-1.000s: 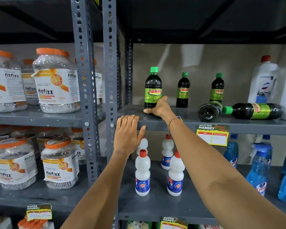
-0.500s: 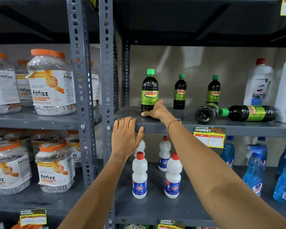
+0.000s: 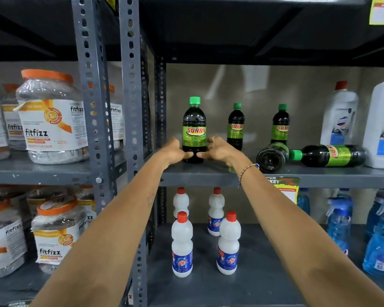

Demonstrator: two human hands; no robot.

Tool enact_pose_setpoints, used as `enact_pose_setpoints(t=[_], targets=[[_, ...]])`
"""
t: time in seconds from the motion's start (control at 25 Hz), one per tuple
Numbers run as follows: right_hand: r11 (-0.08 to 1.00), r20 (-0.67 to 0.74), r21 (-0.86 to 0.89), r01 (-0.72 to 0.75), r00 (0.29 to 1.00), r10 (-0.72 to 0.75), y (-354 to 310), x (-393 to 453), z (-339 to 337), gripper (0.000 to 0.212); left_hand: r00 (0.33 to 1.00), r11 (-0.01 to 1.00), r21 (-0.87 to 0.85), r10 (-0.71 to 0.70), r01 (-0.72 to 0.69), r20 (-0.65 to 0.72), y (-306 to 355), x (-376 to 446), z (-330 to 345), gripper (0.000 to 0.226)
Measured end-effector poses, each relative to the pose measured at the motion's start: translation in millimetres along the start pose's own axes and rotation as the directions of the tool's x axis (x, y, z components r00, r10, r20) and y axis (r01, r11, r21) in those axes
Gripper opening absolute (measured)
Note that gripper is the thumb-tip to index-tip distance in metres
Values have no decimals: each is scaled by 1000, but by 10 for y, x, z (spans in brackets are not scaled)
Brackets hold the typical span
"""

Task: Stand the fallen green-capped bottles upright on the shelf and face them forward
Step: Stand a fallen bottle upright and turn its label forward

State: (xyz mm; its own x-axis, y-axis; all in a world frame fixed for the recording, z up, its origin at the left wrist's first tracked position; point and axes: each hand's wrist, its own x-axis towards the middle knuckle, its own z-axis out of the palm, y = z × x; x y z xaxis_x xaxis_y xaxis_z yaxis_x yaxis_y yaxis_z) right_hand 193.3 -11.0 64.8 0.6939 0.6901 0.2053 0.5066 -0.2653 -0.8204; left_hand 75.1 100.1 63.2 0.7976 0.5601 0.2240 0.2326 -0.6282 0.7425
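Both hands, left hand (image 3: pixel 174 150) and right hand (image 3: pixel 220 149), cup the upright Sunny bottle (image 3: pixel 194 131), fingertips touching its base. One fallen bottle (image 3: pixel 272 156) shows only its bottom. Grey metal shelf (image 3: pixel 208 173), beige wall behind.

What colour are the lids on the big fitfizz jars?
Orange. The head view shows it best on the upper fitfizz jar's lid.

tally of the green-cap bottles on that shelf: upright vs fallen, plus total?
Upright: 3, the front bottle between the left hand and right hand, the middle bottle and the right bottle.
Fallen: 2, one base-forward, one lying sideways.
Total: 5.
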Motion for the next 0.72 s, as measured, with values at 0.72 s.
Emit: enact_pose_setpoints(t=[0.72], targets=[[996,-86,7,91,992,-90,23,-462,-4,61,951,986,-40,146,-163,-273,23,-588,-19,41]])
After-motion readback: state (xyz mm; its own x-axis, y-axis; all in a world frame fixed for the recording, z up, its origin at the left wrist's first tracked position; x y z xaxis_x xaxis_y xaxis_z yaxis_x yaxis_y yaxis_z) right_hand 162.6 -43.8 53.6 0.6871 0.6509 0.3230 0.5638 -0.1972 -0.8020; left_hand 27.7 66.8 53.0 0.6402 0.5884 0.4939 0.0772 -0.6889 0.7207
